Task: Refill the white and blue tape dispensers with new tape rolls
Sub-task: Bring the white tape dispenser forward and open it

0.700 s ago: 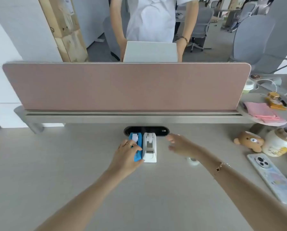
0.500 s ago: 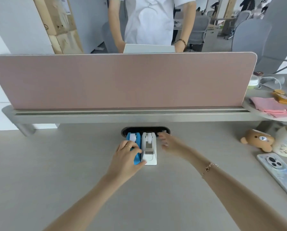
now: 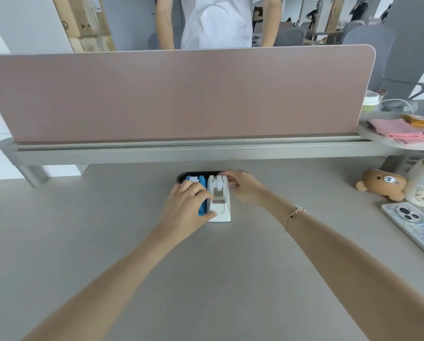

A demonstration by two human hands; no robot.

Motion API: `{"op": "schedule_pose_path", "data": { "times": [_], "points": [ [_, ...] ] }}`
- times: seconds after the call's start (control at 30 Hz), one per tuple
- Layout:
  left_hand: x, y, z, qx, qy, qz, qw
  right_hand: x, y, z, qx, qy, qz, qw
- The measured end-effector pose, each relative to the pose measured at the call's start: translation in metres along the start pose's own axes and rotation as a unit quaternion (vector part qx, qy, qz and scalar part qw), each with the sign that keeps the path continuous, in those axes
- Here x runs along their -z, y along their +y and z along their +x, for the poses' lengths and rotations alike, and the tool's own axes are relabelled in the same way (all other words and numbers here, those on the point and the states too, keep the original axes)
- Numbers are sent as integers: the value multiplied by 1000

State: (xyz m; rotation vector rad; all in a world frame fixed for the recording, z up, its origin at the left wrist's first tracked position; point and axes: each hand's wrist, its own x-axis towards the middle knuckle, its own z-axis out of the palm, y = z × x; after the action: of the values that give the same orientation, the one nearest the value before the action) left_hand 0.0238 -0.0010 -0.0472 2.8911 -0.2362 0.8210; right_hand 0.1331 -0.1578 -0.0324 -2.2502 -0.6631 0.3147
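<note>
the 2 dispensers sit side by side mid-desk. left hand (image 3: 186,205) curls over the blue dispenser (image 3: 202,207); right hand (image 3: 242,187) pinches the white dispenser (image 3: 219,203) at its spool. likely next: lift the spool out.

We are wearing a thin gold ring (image 3: 194,191) on our left hand (image 3: 185,207) and a fine chain bracelet (image 3: 295,214) with a dark charm on our right wrist, forearms bare.

No legible text anywhere.
</note>
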Motion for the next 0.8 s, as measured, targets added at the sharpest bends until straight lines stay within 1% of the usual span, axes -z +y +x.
{"op": "schedule_pose_path", "data": {
  "times": [0.17,0.43,0.53,0.6,0.67,0.73,0.8],
  "points": [
    [7,9,0,22,-55,-30,998,2,-4,-6,-9,4,-26,1000],
    [6,8,-14,1,-14,-47,999,4,4,-22,-19,0,-56,998],
    [12,12,-18,-11,-28,-62,998,6,0,-30,-34,6,-82,996],
    [16,15,-25,7,-33,-72,997,8,-7,-39,-42,4,-107,993],
    [19,16,-32,18,-36,-60,997,12,-15,-52,-50,-18,-137,989],
    [19,18,-38,18,-31,-26,999,19,-25,-69,-45,-68,-177,981],
    [21,20,-40,30,-15,-3,999,25,-37,-82,-26,-127,-228,965]
  ]
}}
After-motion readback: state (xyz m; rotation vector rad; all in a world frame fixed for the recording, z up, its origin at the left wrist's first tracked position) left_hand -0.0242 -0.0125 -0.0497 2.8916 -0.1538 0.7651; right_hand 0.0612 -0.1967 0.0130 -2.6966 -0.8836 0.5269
